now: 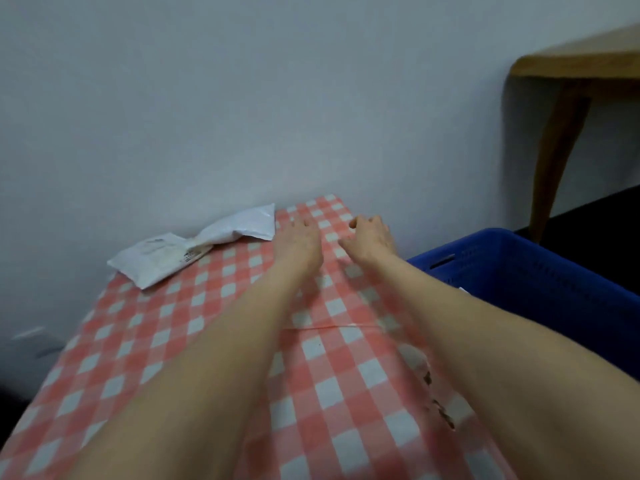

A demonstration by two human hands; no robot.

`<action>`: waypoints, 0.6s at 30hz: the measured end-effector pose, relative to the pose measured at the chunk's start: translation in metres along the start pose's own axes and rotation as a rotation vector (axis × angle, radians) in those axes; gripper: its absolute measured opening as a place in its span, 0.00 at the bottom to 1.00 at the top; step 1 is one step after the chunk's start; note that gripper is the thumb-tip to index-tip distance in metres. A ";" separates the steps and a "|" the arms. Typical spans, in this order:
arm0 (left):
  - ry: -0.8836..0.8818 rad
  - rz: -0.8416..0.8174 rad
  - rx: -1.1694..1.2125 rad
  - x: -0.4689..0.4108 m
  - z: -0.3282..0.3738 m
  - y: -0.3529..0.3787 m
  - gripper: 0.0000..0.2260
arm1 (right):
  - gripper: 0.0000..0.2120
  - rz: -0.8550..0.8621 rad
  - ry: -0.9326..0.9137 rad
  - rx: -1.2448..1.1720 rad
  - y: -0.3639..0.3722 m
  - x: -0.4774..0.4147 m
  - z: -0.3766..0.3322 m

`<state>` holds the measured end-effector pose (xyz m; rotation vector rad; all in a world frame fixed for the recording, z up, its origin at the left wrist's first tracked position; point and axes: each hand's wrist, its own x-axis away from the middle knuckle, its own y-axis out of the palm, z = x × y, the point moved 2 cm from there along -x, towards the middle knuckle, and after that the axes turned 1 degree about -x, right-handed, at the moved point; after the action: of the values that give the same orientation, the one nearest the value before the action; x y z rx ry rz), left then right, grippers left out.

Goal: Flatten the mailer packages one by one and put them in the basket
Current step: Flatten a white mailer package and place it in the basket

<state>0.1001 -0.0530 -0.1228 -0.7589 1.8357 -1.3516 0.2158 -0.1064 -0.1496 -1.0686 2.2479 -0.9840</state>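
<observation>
Two white mailer packages lie on the red-and-white checked table against the wall: a puffy one (242, 225) at the far end and a flatter one with a printed label (156, 259) to its left, overlapping it. My left hand (298, 242) reaches out over the cloth just right of the puffy mailer, fingers relaxed, holding nothing. My right hand (369, 239) hovers beside it near the table's right edge, fingers loosely curled and empty. The blue plastic basket (540, 271) stands to the right of the table, below its level.
The table (180, 341) runs along a pale wall. Its cloth is torn at the right edge (440, 403). A wooden table with a curved leg (557, 150) stands beyond the basket at the upper right.
</observation>
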 end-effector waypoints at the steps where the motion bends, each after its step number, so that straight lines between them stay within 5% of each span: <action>1: -0.027 -0.003 0.008 0.001 -0.013 0.000 0.19 | 0.23 -0.011 -0.016 0.003 0.005 0.000 -0.012; 18: -0.306 -0.004 0.085 -0.024 -0.179 0.053 0.18 | 0.25 -0.186 -0.072 -0.089 0.110 -0.055 -0.125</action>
<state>-0.0365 0.0765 -0.1355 -0.8724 1.5289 -1.2308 0.1144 0.0371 -0.1485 -1.3505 2.1818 -0.9104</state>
